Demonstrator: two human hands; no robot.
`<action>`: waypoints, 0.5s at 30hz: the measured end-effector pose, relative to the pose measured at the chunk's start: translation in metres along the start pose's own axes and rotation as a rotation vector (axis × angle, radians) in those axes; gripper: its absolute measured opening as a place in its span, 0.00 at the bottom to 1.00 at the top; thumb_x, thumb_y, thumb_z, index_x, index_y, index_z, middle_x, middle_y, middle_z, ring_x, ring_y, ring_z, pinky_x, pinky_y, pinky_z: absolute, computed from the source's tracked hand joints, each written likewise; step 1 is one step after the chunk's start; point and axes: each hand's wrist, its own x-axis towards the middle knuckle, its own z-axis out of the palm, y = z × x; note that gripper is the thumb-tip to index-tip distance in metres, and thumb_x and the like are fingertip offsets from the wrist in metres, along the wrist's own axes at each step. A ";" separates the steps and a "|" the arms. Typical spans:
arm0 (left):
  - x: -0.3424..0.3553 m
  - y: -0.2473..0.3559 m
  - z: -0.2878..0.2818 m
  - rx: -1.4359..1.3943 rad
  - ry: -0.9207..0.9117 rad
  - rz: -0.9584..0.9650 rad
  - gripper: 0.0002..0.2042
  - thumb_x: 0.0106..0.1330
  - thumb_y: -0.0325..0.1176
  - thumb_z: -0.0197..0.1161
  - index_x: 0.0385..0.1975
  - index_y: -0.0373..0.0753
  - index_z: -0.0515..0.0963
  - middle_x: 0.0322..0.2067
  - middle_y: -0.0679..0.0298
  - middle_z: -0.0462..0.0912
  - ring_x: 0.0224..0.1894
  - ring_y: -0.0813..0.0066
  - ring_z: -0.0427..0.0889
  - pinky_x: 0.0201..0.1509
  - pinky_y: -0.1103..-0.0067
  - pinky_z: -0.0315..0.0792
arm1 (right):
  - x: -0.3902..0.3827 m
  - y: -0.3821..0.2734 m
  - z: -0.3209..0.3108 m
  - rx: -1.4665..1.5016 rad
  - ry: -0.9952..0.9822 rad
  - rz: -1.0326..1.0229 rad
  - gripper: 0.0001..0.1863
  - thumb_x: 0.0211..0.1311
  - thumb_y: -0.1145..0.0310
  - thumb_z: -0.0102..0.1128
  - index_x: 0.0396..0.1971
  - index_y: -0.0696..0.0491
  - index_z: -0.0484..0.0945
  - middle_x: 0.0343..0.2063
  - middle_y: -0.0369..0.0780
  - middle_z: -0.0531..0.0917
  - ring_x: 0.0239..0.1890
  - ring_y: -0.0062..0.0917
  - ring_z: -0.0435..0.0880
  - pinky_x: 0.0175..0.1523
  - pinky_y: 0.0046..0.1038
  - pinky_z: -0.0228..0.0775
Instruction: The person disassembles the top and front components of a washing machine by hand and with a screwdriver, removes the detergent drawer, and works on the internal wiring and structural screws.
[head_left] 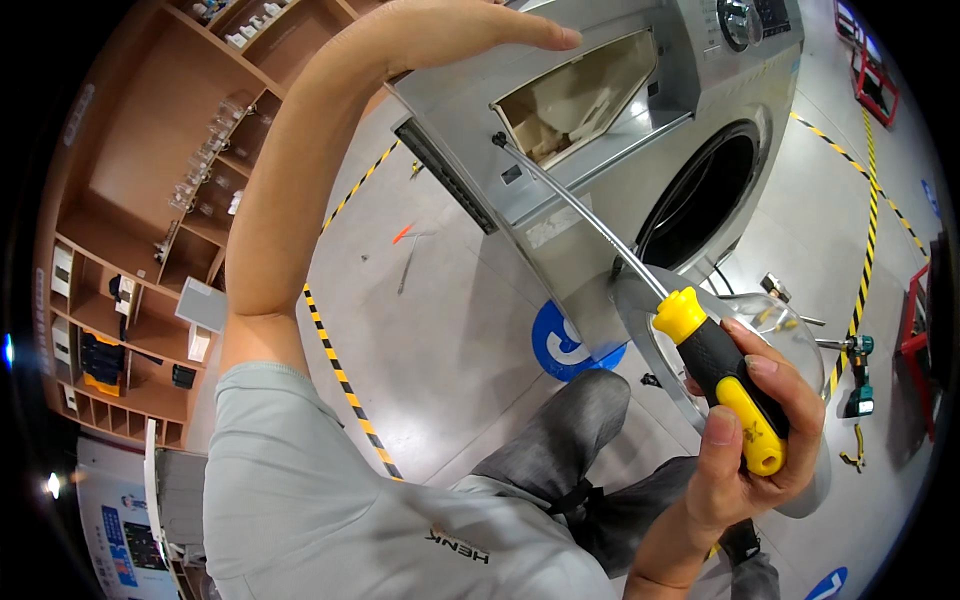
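My right hand [760, 430] is closed around the yellow-and-black handle of a screwdriver [600, 225]. Its long metal shaft slants up and left to a dark spot at the lower left corner of an opening [575, 100] in the washing machine's grey front panel. Whether a screw sits at the tip is too small to tell. Over the machine's upper edge lies my left hand [475, 32], its thumb stretched out and its other fingers mostly hidden. The washing machine [590, 270] shows a dark round drum mouth [700, 195], with the clear-bowled door [765, 315] swung open near my knees.
On the floor at right are a teal cordless drill [858, 375], yellow-handled pliers [853, 450] and red-framed items [875, 85]. A T-shaped tool [408, 262] and an orange piece [402, 233] lie at left. Brown shelving [130, 130] stands beyond the striped floor tape [340, 375].
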 end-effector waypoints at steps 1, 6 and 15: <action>0.002 -0.001 0.000 0.014 0.015 0.012 0.39 0.60 0.55 0.60 0.61 0.27 0.61 0.58 0.42 0.67 0.61 0.55 0.66 0.64 0.73 0.59 | 0.001 -0.001 0.001 0.008 0.010 0.013 0.21 0.47 0.72 0.69 0.41 0.58 0.72 0.38 0.55 0.81 0.41 0.39 0.83 0.50 0.32 0.74; 0.000 -0.013 0.012 0.058 0.131 0.020 0.36 0.58 0.58 0.59 0.58 0.33 0.68 0.54 0.48 0.72 0.54 0.59 0.73 0.57 0.74 0.66 | 0.001 -0.005 0.001 0.005 -0.010 -0.038 0.20 0.46 0.73 0.70 0.40 0.59 0.74 0.37 0.55 0.81 0.42 0.39 0.83 0.49 0.30 0.73; 0.008 -0.023 0.002 -0.457 0.433 0.052 0.29 0.72 0.54 0.40 0.53 0.33 0.73 0.55 0.57 0.74 0.59 0.69 0.69 0.63 0.74 0.60 | 0.003 -0.011 -0.002 0.035 0.094 -0.004 0.17 0.59 0.66 0.61 0.44 0.59 0.70 0.41 0.55 0.79 0.29 0.30 0.81 0.33 0.25 0.76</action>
